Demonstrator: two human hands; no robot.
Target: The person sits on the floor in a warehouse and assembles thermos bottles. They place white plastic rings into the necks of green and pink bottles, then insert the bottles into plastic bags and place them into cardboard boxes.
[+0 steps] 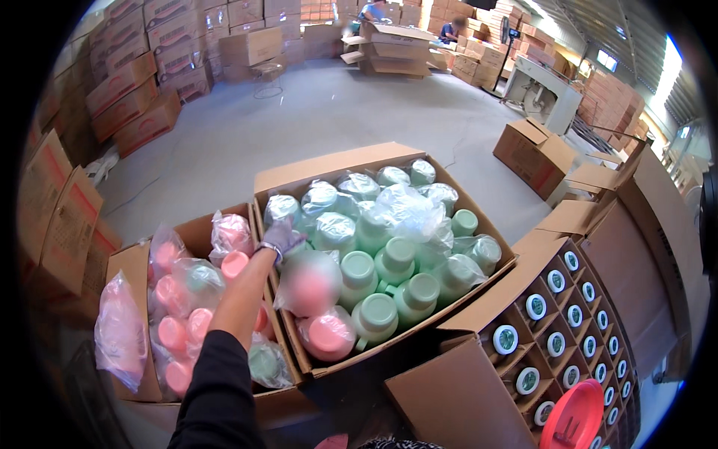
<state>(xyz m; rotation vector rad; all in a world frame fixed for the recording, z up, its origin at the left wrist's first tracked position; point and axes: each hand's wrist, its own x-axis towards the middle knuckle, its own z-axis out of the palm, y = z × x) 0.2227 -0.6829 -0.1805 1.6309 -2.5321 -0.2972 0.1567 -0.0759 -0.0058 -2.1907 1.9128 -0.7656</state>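
Observation:
My left hand [280, 238], in a pale lilac glove, reaches over the wall between two open cartons. Its fingers look apart, beside a bagged mint-green jug [283, 209]; whether they touch its plastic I cannot tell. The middle carton [329, 163] holds several upturned mint-green jugs [399, 254], some in clear bags, and two pink jugs [327, 337] at its near left. In the left carton [138, 280] stand bagged pink jugs [173, 334] and a few green ones [267, 362]. My right hand is out of view.
On the right, a divided carton [490, 382] holds several white-rimmed vessels [535, 307]. A red round dish-like thing [573, 415] lies over its near corner. A plastic bag bundle [121, 333] hangs at the left. Stacked cartons [176, 37], a machine [540, 93] and people [451, 31] are farther off.

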